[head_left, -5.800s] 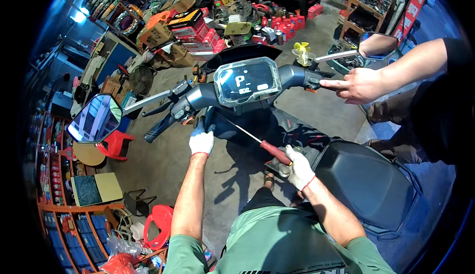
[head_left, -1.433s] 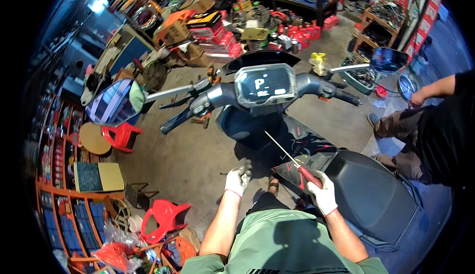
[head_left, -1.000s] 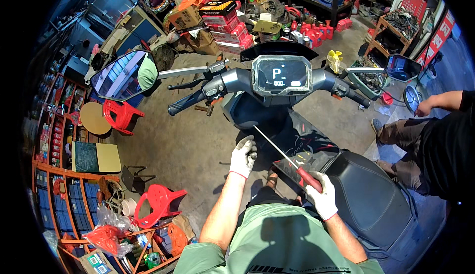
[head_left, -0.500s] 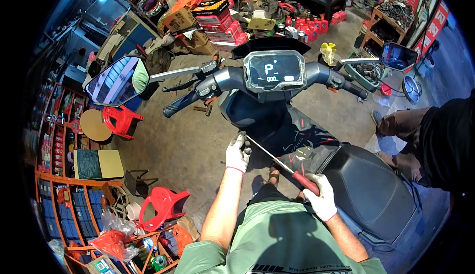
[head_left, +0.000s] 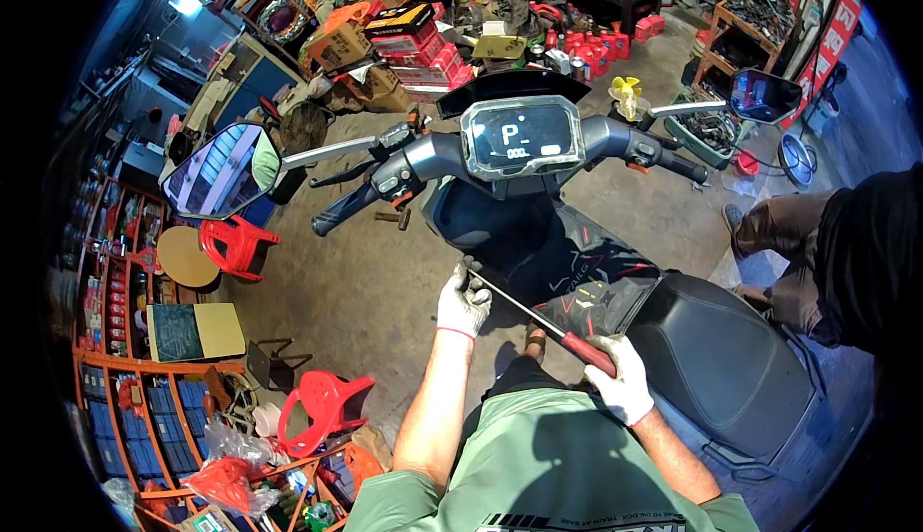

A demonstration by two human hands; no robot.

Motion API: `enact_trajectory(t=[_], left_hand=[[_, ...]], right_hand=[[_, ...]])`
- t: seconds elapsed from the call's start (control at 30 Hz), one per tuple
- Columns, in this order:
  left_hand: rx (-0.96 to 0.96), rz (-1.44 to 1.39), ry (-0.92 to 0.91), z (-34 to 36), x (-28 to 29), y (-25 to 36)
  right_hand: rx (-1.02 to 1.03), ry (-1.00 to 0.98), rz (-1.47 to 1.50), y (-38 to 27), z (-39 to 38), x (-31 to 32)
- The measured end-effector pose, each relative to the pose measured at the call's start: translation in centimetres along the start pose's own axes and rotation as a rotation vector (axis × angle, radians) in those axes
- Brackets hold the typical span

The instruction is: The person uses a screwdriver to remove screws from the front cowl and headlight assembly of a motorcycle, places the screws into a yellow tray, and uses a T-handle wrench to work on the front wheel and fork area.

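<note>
A long screwdriver [head_left: 527,307] with a thin metal shaft and a dark red handle lies slantwise between my hands, in front of the scooter's floorboard. My right hand [head_left: 620,378], in a white glove, is closed around the handle beside the seat. My left hand [head_left: 463,303], gloved with dark fingertips, has its fingers closed at the far end of the shaft. Those fingers cover the tip, and whether a small part is also there I cannot tell. Just beyond stands the scooter [head_left: 510,215], its display [head_left: 523,135] lit.
The black seat [head_left: 726,369] is close on my right, with another person [head_left: 817,244] standing past it. Handlebar and mirrors [head_left: 221,172] spread ahead. Red plastic chairs [head_left: 327,407] and an orange shelf rack [head_left: 144,364] stand left. Boxes [head_left: 404,47] and red bottles [head_left: 596,51] are piled behind the scooter.
The view has shifted slightly, so the scooter appears a little farther left. Both hands keep the same hold on the screwdriver, with only slight movement.
</note>
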State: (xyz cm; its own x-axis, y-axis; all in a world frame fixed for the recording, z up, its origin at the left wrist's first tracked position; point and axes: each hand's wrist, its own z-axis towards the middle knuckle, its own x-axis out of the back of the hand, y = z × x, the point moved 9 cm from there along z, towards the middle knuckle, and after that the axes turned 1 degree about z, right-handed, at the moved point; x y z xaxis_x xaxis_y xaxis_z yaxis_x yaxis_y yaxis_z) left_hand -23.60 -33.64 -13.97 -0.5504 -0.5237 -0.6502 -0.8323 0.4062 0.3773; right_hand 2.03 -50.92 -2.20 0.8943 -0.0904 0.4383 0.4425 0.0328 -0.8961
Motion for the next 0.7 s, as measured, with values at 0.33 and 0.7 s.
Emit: enact_trajectory(t=[0.33,0.7], left_hand=[[-0.018,-0.006,0.043,0.4,0.2,-0.5],[-0.133,0.108,-0.188,2.7,-2.6,2.3]], right_hand=[[-0.404,-0.090,0.507,4.8,-1.5,-2.5],[-0.114,0.044,0.182,1.8,1.4,-3.0]])
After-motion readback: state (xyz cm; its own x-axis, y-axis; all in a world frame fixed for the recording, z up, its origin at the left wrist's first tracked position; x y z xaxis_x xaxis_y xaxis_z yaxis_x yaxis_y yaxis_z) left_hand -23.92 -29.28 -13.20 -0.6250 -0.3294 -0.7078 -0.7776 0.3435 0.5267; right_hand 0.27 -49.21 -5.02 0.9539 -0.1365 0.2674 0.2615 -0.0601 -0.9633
